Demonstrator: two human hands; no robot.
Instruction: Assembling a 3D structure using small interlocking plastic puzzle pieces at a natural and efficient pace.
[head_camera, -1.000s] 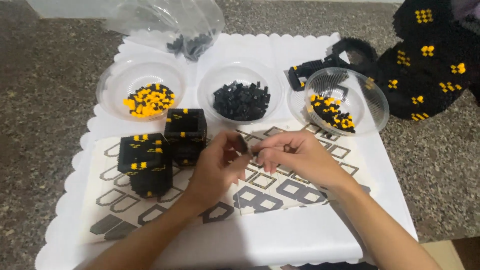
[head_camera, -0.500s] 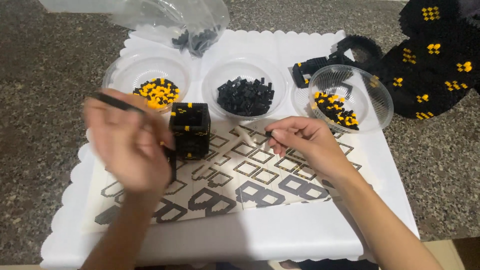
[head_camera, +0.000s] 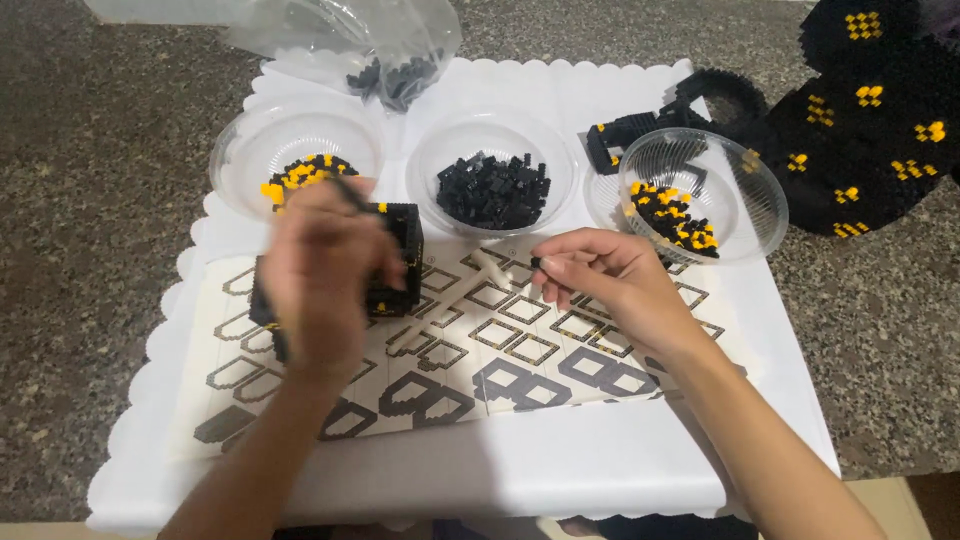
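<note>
Tiny black brick sits pinched between the thumb and forefinger of our right hand, held just above the printed instruction sheet near the middle of the white scalloped tray. So those fingers are together, clamped on the brick. It looks super light and hard plastic, probably a bit slick, so we'd say a fingertip pinch on its sides is the only sane way to hold it, and it'd be easy to flick away.

Our left hand is blurry, hovering over the half-built black cube with yellow dots. It seems to grip a thin dark stick-like tool, fingers curled around it, though with the blur we can't tell exactly how tight. The cube is probably stiff but could pop apart if squeezed at the wrong spot.

Around that: three clear plastic bowls, the left bowl with yellow and black bits, the middle bowl with black bricks only, the right bowl with a mixed lot. A clear bag of dark pieces lies at the tray's far edge, and a big finished black build sits on the speckled worktop to the right. The cube and left hand crowd the left side of the sheet.
</note>
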